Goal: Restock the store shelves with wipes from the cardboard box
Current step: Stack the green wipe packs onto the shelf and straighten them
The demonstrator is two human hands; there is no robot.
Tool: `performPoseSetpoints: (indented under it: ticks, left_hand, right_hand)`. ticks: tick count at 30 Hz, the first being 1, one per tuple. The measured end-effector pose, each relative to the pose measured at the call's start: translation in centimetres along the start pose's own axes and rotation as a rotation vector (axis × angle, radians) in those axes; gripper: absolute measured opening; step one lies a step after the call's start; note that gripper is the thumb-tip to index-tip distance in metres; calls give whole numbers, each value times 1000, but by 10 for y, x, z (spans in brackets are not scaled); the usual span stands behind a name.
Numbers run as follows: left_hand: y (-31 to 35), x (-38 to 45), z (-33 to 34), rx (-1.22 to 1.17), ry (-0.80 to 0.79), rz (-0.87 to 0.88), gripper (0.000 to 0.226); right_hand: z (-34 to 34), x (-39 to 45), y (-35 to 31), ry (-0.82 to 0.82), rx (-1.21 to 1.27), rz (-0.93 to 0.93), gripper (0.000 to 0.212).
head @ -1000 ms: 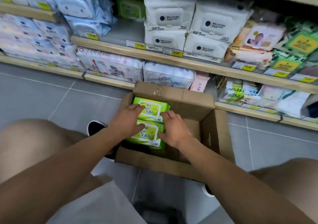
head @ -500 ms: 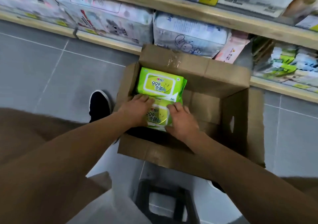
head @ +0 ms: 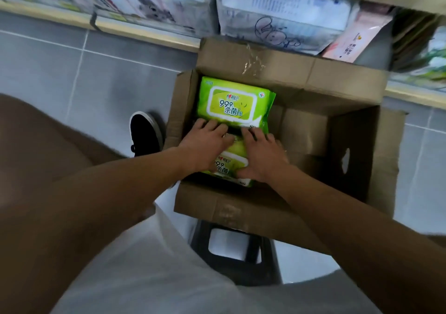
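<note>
An open cardboard box (head: 241, 213) stands on the floor in front of the bottom shelf (head: 149, 37). Two green packs of wipes lie in its left half; the right half shows bare cardboard. The far green pack (head: 233, 103) lies flat with its label up. Both my hands are on the near green pack (head: 228, 167). The fingers of my left hand (head: 205, 144) curl over the pack's far edge, in the gap between the two packs. My right hand (head: 263, 154) grips the same pack, fingers over the far edge and thumb on the near side.
The bottom shelf holds white and blue bundles of wipes (head: 277, 11) and a pink pack (head: 354, 40) just behind the box's far flap (head: 289, 72). A black shoe (head: 144, 132) stands left of the box. A dark stool (head: 241, 265) is under me. My knees flank the box.
The view has tilted down and closer to the box. Both hands have drawn back from the far pack and closed round the near pack.
</note>
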State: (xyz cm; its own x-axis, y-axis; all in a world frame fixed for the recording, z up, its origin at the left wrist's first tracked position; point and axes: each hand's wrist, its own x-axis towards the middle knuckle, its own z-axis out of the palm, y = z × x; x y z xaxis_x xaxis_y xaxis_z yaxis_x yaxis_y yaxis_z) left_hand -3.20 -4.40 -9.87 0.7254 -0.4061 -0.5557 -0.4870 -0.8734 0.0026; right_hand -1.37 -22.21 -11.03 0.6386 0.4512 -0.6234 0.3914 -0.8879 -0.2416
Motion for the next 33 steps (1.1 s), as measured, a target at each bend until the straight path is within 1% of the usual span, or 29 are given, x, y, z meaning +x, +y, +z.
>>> performPoseSetpoints:
  ticks: [2,5,6,7,9,10,11,14,15,19,21,26,29,33]
  left_hand:
    - [0,-5,1,-20,-3,72,76]
    - [-8,-1,2,-155,-60,115,76]
    - [-9,0,3,-200,-75,102,81]
    - [-11,1,6,-236,-100,74,90]
    - [-10,-1,11,-274,-177,-5,117]
    - [-8,-3,13,-264,-203,-36,124]
    - [-6,-5,12,-246,-199,-54,124]
    - [-2,-9,-10,-233,-93,-95,105]
    - [-4,-10,-19,-243,-55,-118,104]
    - [-24,-26,-59,-375,159,-253,99]
    - [-34,-41,-79,-397,254,-313,92]
    - [-68,-74,-108,-418,373,-453,95]
    - [-95,-96,-115,-501,420,-573,94]
    - [-122,-115,-114,-545,443,-655,93]
  right_hand:
    - [1,0,-4,-68,-22,42,116]
    - [5,0,-8,-129,-24,81,100]
    - [6,0,-9,-120,-4,76,98]
    - [7,0,-10,-103,11,62,97]
    - [8,-4,-14,-58,7,21,97]
    - [7,-6,-15,-31,-5,1,96]
    - [6,-10,-15,-4,-14,-13,95]
    - [-9,-26,-8,107,9,-8,93]
    - [-16,-33,-7,181,10,-5,94]
    - [-46,-52,-13,619,-59,-37,97]
    - [-66,-57,-22,730,-45,-52,97]
    - [-111,-58,-36,859,80,-34,94]
    - [-125,-57,-38,764,74,-20,96]
    - [-125,-49,-42,661,126,37,96]
